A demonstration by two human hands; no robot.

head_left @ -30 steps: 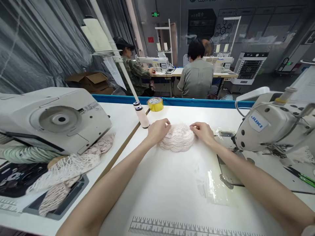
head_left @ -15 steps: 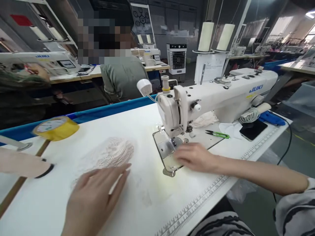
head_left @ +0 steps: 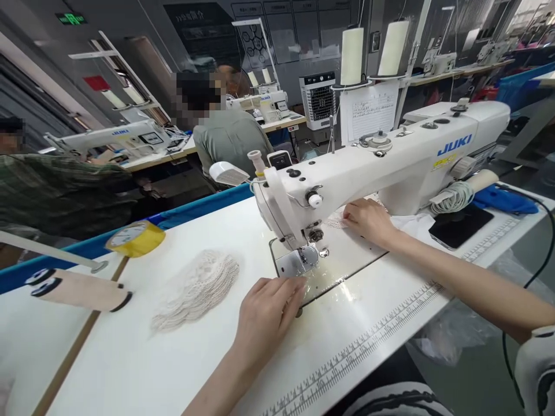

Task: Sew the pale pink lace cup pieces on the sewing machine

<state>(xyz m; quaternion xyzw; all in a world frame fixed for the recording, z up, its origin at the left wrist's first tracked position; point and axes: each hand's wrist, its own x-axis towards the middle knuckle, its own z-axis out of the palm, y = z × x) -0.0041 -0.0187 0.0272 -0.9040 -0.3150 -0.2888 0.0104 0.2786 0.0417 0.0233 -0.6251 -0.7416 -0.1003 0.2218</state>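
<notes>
With the left hand (head_left: 264, 312) resting loosely open before the sewing machine (head_left: 373, 167) needle plate (head_left: 299, 263), the right hand (head_left: 368, 222) pinched a lace piece (head_left: 336, 221) behind it, seemingly fetching it, needing feeding under the foot.

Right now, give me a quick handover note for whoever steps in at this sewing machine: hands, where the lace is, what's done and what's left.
Left hand: resting flat on the table just in front of the needle plate, fingers at its near edge, holding nothing.
Right hand: reached behind the sewing machine, fingertips on a lace piece lying there; grip not clear.
Lace stack: on the table left of the machine, untouched, beside the yellow tape roll.
Done: lace is stacked. Nothing lies under the presser foot.
Left: bring a lace piece to the needle and sew.
</notes>
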